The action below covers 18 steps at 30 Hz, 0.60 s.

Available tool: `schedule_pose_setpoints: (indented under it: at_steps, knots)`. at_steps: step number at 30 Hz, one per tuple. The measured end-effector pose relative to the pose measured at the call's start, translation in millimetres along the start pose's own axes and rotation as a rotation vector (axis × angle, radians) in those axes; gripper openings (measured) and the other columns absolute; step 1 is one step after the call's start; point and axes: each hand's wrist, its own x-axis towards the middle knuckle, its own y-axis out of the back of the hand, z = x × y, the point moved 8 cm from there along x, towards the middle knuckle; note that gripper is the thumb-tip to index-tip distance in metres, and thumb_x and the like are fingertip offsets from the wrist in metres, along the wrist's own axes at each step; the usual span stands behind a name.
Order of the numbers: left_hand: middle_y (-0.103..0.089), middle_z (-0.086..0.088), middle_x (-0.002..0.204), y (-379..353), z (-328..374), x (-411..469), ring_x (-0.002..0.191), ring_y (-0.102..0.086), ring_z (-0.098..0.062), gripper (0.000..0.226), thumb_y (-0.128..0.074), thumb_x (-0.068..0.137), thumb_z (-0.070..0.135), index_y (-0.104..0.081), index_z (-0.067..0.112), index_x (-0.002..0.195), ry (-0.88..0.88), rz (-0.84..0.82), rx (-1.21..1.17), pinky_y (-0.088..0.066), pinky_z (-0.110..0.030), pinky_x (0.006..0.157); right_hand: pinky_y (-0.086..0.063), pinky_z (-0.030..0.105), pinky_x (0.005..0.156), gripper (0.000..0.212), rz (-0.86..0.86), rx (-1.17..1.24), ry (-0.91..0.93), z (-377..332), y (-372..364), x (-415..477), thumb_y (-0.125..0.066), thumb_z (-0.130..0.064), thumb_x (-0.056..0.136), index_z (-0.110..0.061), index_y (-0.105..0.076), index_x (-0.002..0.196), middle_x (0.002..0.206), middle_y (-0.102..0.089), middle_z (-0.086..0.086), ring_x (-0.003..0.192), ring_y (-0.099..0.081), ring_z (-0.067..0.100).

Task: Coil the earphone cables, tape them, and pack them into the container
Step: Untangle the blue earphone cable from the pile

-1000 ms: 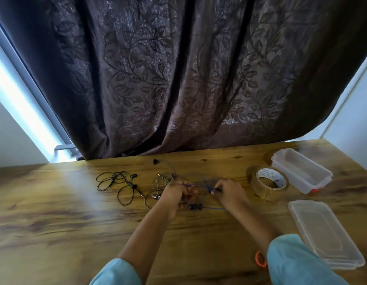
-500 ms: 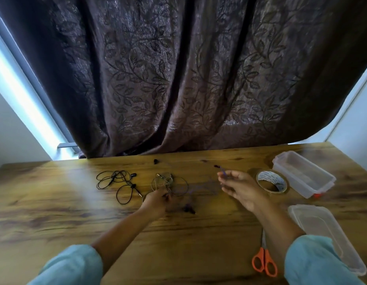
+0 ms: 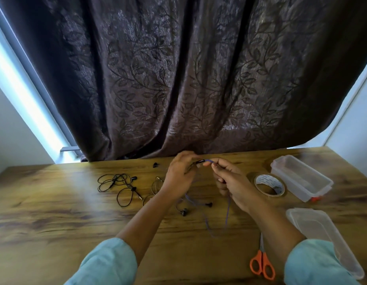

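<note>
My left hand [image 3: 179,173] and my right hand [image 3: 230,179] are raised together above the wooden table [image 3: 55,223]. Both pinch the plug end of a purple earphone cable [image 3: 227,210], which hangs down from them in a loop; its two dark earbuds [image 3: 183,212] lie on the table below. A black earphone set [image 3: 119,185] lies tangled to the left. Another thin cable [image 3: 156,185] sits partly hidden behind my left wrist. A roll of brown tape [image 3: 270,185] lies to the right, next to the open clear container [image 3: 301,177].
The container's clear lid [image 3: 322,235] lies at the right front edge. Orange-handled scissors [image 3: 261,264] lie near my right forearm. A small black earpiece [image 3: 155,164] sits near the back edge. A dark patterned curtain [image 3: 178,79] hangs behind the table.
My left hand rose from the table and met my right hand. Both now hold the purple cable's end up near the back of the table, the cable hanging below.
</note>
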Motion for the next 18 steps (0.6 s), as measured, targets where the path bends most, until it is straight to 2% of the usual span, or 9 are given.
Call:
schedule_pose_setpoints:
  at_steps: [2,4,9,12,14,15,16,17,18]
  knots:
    - [-0.064,0.006,0.096,2.9,-1.3,10.1,0.089,-0.061,-0.014,0.020,-0.051,0.093,0.013,-0.066,0.022,0.104,0.050,0.003,-0.005,-0.048,-0.032,0.077,-0.018,0.018,0.038,0.024,0.000,-0.031,0.035,-6.6,-0.2,-1.2,-0.039,-0.020,0.102,-0.015,-0.063,0.100,0.054,-0.029,-0.006,0.041,-0.020,0.007]
    - [-0.065,0.006,0.085,13.5,-9.1,17.2,0.078,-0.060,-0.015,0.021,-0.046,0.096,0.014,-0.063,0.024,0.090,0.115,0.055,-0.039,-0.046,-0.032,0.070,-0.015,0.020,0.040,0.024,0.025,-0.045,0.059,-9.3,4.3,-2.4,-0.039,-0.020,0.103,-0.014,-0.061,0.096,0.053,-0.028,-0.008,0.041,-0.018,0.007]
    - [-0.066,0.011,0.084,50.6,-37.3,23.0,0.091,-0.064,-0.017,0.031,-0.040,0.098,0.008,-0.059,0.026,0.080,0.207,0.127,-0.064,-0.049,-0.041,0.087,-0.016,0.023,0.041,0.026,0.186,-0.068,0.057,-0.7,37.1,-6.6,-0.036,-0.020,0.103,-0.015,-0.057,0.090,0.053,-0.029,-0.007,0.042,-0.020,0.008]
    - [-0.065,0.008,0.078,65.7,-46.9,19.5,0.080,-0.062,-0.010,0.029,-0.038,0.099,0.008,-0.058,0.020,0.081,0.227,0.159,-0.101,-0.048,-0.031,0.082,-0.025,0.023,0.045,0.027,0.282,-0.226,0.018,15.6,53.5,-8.1,-0.036,-0.020,0.103,-0.017,-0.058,0.088,0.058,-0.038,-0.002,0.046,-0.032,0.008]
    - [-0.060,0.007,0.071,65.3,-40.1,16.6,0.066,-0.056,-0.005,0.029,-0.037,0.100,0.010,-0.057,0.018,0.081,0.221,0.149,-0.110,-0.043,-0.021,0.068,-0.035,0.024,0.054,0.023,0.319,-0.471,-0.011,19.4,53.5,-7.4,-0.041,-0.018,0.101,-0.021,-0.062,0.092,0.075,-0.055,-0.001,0.060,-0.047,0.011]
    - [-0.057,0.007,0.067,62.9,-35.8,15.5,0.061,-0.052,-0.005,0.030,-0.036,0.101,0.011,-0.056,0.019,0.079,0.218,0.144,-0.118,-0.041,-0.019,0.062,-0.041,0.025,0.063,0.017,0.306,-0.609,-0.029,18.2,48.2,-6.6,-0.046,-0.018,0.099,-0.022,-0.062,0.102,0.093,-0.060,0.000,0.075,-0.054,0.012]
    - [-0.053,0.007,0.065,59.0,-32.1,15.1,0.056,-0.048,-0.007,0.032,-0.036,0.101,0.012,-0.056,0.020,0.077,0.218,0.133,-0.145,-0.040,-0.022,0.059,-0.043,0.026,0.077,0.023,0.279,-0.742,-0.033,14.3,40.4,-5.4,-0.052,-0.019,0.096,-0.023,-0.058,0.118,0.114,-0.058,0.000,0.094,-0.056,0.014]
    - [-0.049,0.006,0.063,54.0,-27.5,15.0,0.054,-0.044,-0.010,0.033,-0.036,0.101,0.014,-0.055,0.020,0.075,0.215,0.114,-0.195,-0.038,-0.029,0.057,-0.041,0.027,0.090,0.040,0.236,-0.847,-0.003,9.6,29.4,-2.0,-0.058,-0.022,0.093,-0.023,-0.050,0.132,0.129,-0.050,-0.001,0.113,-0.052,0.015]
    - [-0.047,0.005,0.062,48.6,-22.2,15.2,0.052,-0.042,-0.011,0.033,-0.037,0.101,0.015,-0.055,0.020,0.074,0.206,0.090,-0.237,-0.036,-0.033,0.056,-0.037,0.028,0.099,0.056,0.174,-0.914,0.058,3.3,14.7,2.6,-0.063,-0.026,0.090,-0.025,-0.040,0.141,0.137,-0.043,-0.004,0.125,-0.044,0.014]
